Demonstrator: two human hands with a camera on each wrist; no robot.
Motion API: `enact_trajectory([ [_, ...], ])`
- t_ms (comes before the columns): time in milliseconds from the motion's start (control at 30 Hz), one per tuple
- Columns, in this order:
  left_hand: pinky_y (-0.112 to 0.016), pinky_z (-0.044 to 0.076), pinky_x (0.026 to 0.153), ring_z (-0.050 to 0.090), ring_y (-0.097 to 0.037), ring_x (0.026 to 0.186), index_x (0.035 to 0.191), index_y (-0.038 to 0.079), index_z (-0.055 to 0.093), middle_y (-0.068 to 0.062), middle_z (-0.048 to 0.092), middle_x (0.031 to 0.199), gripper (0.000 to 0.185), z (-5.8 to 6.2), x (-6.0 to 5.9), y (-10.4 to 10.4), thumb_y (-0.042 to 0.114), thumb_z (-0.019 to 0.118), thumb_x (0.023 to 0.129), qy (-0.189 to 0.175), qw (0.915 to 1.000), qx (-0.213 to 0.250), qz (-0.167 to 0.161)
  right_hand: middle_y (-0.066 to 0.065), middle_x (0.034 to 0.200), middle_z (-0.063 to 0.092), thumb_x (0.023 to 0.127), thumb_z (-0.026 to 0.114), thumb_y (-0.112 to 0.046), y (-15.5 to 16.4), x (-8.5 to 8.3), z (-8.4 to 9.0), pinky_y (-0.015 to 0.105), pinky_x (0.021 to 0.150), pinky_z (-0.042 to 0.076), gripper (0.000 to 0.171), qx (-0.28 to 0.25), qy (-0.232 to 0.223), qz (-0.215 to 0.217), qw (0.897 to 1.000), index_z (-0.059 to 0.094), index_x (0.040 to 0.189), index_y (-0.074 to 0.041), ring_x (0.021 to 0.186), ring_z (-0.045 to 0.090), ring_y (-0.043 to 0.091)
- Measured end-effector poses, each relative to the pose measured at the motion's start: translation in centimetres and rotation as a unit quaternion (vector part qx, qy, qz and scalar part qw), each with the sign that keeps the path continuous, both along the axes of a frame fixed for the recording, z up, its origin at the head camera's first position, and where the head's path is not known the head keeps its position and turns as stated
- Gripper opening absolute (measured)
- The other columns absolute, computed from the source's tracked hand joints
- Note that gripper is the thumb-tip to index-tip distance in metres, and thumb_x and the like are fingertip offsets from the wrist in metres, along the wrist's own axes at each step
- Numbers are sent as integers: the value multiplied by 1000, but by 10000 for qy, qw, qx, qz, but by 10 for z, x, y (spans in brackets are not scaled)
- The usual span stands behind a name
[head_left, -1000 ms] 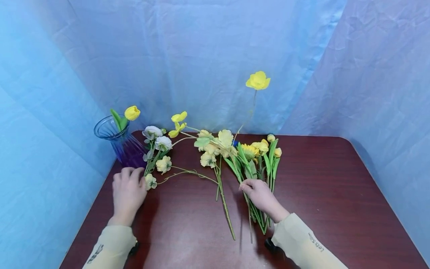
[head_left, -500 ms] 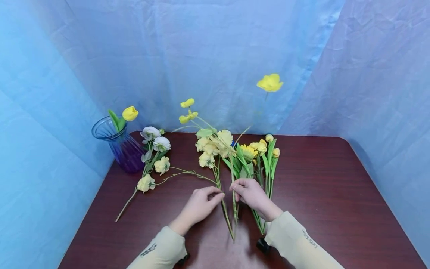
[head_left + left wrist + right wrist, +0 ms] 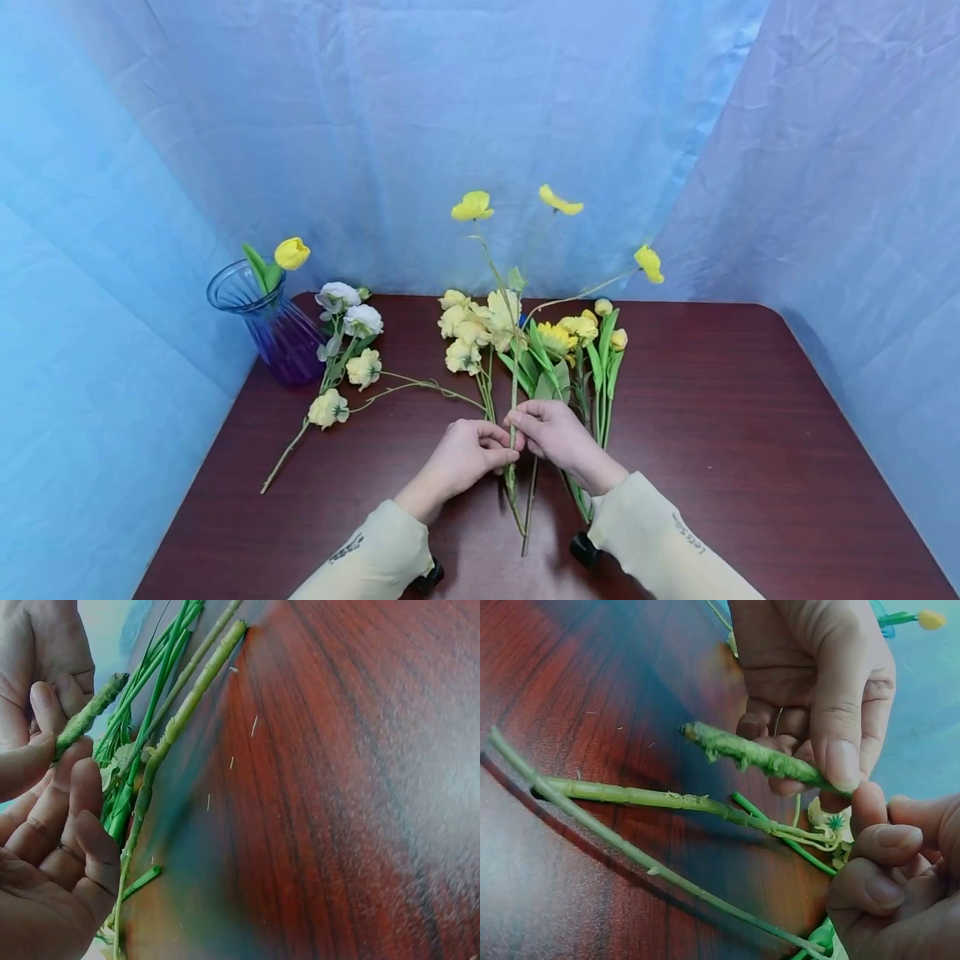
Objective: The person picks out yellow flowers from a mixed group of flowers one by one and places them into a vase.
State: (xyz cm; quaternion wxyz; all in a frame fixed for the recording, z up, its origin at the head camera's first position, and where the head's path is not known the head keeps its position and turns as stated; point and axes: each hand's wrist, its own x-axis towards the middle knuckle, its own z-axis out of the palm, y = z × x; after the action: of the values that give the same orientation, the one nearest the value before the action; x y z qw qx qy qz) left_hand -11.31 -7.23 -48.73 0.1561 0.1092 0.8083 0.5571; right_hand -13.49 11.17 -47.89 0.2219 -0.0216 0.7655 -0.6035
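**Yellow stem held upright at mid-table**

At the table's six o'clock edge, we pinch a branching yellow flower stem [image 3: 513,392] with our left hand [image 3: 463,454] and right hand [image 3: 558,433]; its fuzzy green stalk rises upright. At ten o'clock, the blue-purple vase [image 3: 273,329] holds one yellow tulip [image 3: 292,252].

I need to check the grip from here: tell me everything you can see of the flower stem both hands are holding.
The flower stem is a fuzzy green, artificial-looking stalk, held nearly upright above the table. It branches into three yellow blooms. The left hand and right hand both pinch it near its lower end, whose cut tip is free and off the wood.
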Motion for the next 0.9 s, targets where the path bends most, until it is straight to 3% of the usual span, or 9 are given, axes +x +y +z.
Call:
enact_trajectory([
  [100,-37,58,59,71,-34,64,91,1,72,-9,73,70,7,0,1,-1,6,77,89,-226,9995,234,-13,3,71,62,105,59,-22,1,-1,1,21,47,31,26,66,65,45,9999,72,109,0,48,35,9],
  [200,-49,59,60,70,-30,59,91,0,69,-12,72,71,6,3,1,-4,3,74,91,-323,9988,352,-57,2,70,62,105,59,-25,4,-1,0,22,47,31,28,205,75,17,9998,72,107,-1,48,34,10],
  [433,-27,54,52,66,-17,57,89,1,67,-8,69,73,6,16,5,-24,0,72,90,140,9999,-36,-43,2,70,62,105,57,-23,22,2,-9,21,47,33,32,328,215,301,9988,71,117,3,48,37,8],
  [733,-24,51,58,65,-14,58,88,6,69,1,66,76,6,48,7,-53,2,73,91,905,9926,-793,-168,6,69,62,106,56,-20,43,6,-17,22,46,35,30,474,202,347,9981,70,116,4,47,38,8],
  [900,-22,50,60,61,-6,59,87,9,70,3,66,77,7,67,3,-59,4,74,90,1155,9887,-941,-142,6,70,63,106,57,-23,45,6,-16,23,46,36,31,552,229,339,9976,70,118,3,48,40,9],
])
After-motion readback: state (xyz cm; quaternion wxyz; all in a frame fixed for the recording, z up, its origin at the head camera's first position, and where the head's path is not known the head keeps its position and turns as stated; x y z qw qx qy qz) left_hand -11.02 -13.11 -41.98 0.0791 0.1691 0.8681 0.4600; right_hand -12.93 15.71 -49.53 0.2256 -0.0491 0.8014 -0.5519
